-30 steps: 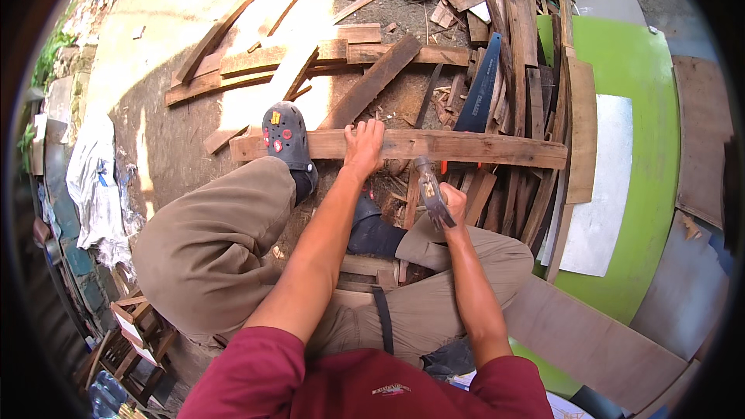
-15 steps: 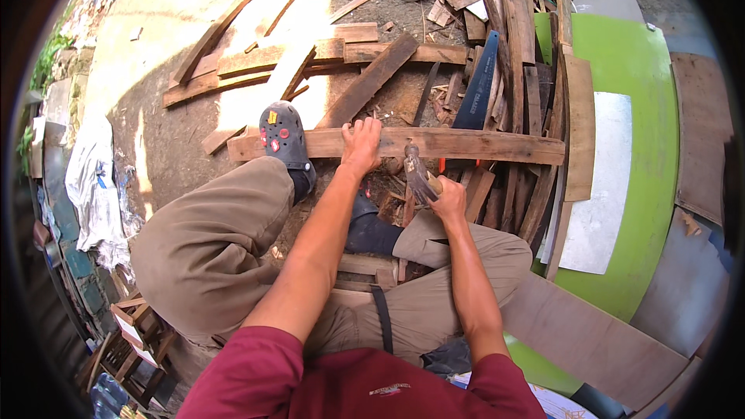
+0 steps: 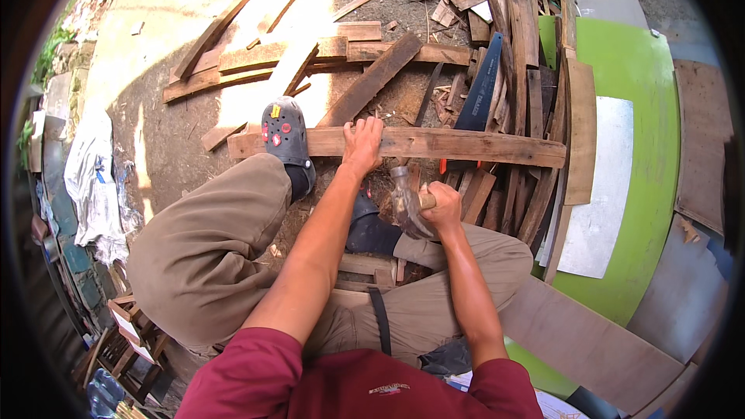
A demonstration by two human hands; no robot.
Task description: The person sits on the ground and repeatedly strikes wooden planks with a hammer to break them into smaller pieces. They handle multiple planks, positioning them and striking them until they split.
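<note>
Left hand (image 3: 362,146) flat on long weathered wooden plank (image 3: 466,144); right hand (image 3: 442,208) clenched around steel-headed hammer (image 3: 405,200), raised. Apparently mid-hammering, blow yet to land, plank pinned underfoot.

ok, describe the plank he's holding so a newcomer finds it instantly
Start at the grey clog on the dirt. The long plank runs rightward from under it toward the green board, left hand pressing on top. Unlike the surrounding scrap, it lies crosswise over the pile.

Head-worn fisheye, steeply downward, close overhead.
</note>
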